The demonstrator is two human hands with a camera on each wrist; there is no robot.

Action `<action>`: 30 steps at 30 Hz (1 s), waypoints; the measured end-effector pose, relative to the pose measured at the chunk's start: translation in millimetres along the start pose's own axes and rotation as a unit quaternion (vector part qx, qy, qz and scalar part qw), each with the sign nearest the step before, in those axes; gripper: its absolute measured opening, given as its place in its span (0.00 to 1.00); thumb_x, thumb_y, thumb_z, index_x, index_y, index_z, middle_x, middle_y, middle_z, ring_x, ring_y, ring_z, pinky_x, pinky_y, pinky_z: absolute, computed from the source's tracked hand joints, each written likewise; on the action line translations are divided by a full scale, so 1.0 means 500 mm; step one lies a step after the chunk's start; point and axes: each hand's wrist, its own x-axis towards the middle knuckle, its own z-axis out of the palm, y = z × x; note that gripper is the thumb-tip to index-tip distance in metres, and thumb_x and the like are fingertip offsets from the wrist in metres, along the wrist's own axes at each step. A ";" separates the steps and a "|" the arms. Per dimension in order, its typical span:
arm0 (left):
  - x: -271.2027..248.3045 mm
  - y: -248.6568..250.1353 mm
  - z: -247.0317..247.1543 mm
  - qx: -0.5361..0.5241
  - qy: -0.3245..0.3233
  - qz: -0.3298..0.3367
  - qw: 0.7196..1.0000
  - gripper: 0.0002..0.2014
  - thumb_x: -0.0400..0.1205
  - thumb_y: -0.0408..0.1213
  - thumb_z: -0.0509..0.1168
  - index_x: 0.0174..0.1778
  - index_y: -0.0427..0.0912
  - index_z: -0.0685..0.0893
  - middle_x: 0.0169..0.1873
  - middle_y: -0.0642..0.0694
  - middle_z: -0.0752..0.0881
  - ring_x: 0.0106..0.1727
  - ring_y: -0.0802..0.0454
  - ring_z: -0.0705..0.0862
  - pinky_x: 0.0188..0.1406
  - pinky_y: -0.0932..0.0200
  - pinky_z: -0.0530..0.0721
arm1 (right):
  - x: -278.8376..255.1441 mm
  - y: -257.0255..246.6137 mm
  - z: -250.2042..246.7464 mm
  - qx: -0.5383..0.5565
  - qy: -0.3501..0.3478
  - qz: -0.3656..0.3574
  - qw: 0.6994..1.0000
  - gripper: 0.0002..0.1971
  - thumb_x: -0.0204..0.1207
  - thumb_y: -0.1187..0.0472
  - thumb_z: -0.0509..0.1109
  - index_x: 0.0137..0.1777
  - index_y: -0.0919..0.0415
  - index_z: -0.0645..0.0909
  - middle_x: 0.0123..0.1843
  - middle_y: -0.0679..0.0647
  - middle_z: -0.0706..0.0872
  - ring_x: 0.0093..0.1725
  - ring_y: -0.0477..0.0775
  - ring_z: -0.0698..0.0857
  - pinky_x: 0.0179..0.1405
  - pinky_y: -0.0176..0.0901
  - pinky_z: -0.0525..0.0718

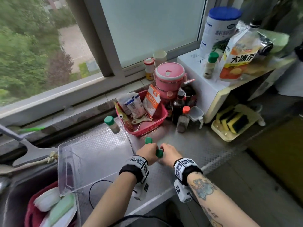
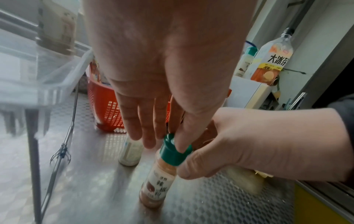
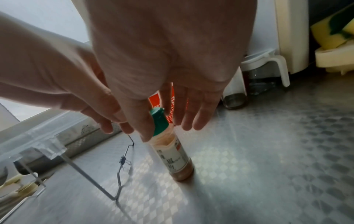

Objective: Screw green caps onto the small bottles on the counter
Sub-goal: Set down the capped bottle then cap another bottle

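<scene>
Hands (image 1: 158, 154) over green cap (image 1: 159, 153), bottle (image 2: 157, 180) mostly hidden overhead.

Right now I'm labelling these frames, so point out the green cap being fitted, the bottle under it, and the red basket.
green cap (image 2: 173, 153), left wrist view, on its side wall.
bottle (image 2: 156, 184), left wrist view, on its label.
red basket (image 1: 161, 114), head view, on its right rim.

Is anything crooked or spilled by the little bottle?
The green cap looks crooked: it leans to one side on the small bottle of reddish powder, which stands on the metal counter. Both hands touch the cap, so it may not be screwed down yet. No spill shows.
</scene>
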 end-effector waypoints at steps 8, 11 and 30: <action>-0.008 0.002 0.014 -0.032 0.004 -0.014 0.999 0.15 0.75 0.34 0.68 0.56 0.36 0.77 0.55 0.34 0.85 0.57 0.37 0.84 0.53 0.49 0.82 | 0.006 -0.004 0.009 -0.006 -0.013 -0.018 1.000 0.17 0.67 0.55 0.73 0.55 0.53 0.78 0.59 0.57 0.86 0.59 0.61 0.85 0.56 0.51 0.82; -0.020 0.006 -0.020 -0.059 0.013 -0.013 0.998 0.18 0.71 0.36 0.71 0.56 0.36 0.79 0.54 0.36 0.86 0.58 0.39 0.84 0.52 0.52 0.80 | -0.016 -0.028 -0.031 -0.017 -0.015 -0.039 0.999 0.16 0.66 0.56 0.75 0.52 0.55 0.78 0.57 0.58 0.87 0.56 0.62 0.85 0.52 0.51 0.83; -0.222 -0.204 -0.319 -0.100 0.173 -0.013 0.980 0.20 0.70 0.41 0.74 0.57 0.41 0.85 0.53 0.42 0.90 0.55 0.44 0.87 0.53 0.53 0.84 | -0.070 -0.434 -0.127 -0.100 0.017 -0.219 0.970 0.16 0.64 0.57 0.78 0.51 0.53 0.79 0.49 0.53 0.87 0.49 0.55 0.86 0.53 0.51 0.86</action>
